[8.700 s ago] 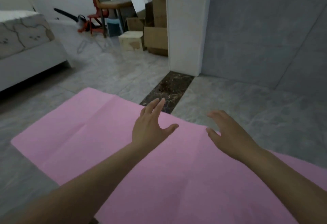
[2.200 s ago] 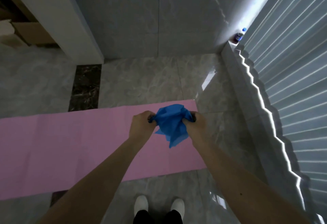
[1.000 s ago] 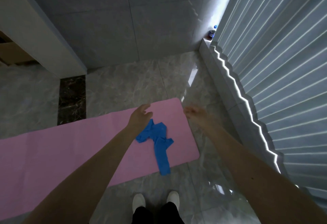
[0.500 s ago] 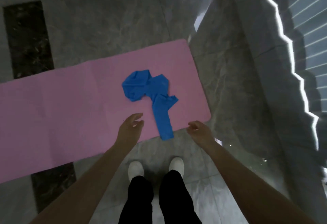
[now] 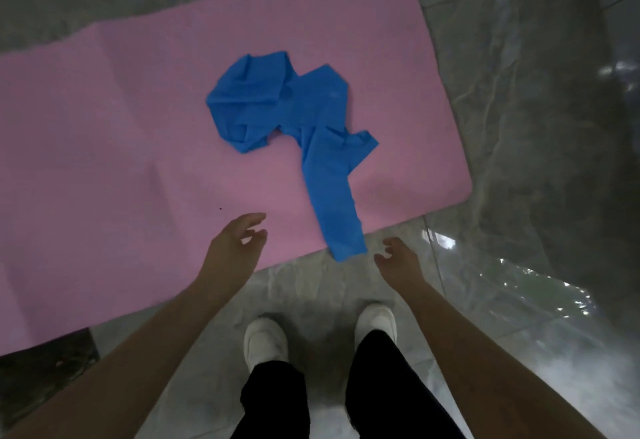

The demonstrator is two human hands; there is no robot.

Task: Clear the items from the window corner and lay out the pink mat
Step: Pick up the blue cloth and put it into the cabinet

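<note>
The pink mat (image 5: 138, 133) lies flat on the grey marble floor and runs off the left edge of the view. A crumpled blue cloth (image 5: 294, 119) rests on its right part, with one strip hanging over the near edge onto the floor. My left hand (image 5: 235, 248) hovers over the mat's near edge, left of that strip, fingers apart and empty. My right hand (image 5: 398, 258) is over the floor just right of the strip's end, loosely curled and empty. Neither hand touches the cloth.
My two white shoes (image 5: 265, 338) and black trouser legs stand on the floor just in front of the mat. A dark stone floor strip (image 5: 45, 376) shows at the lower left. A raised grey ledge (image 5: 554, 126) runs along the right side.
A second ago my hands had just let go of the blue cloth onto the mat. My view has since tilted down and closer; both hands drew back to the mat's near edge.
</note>
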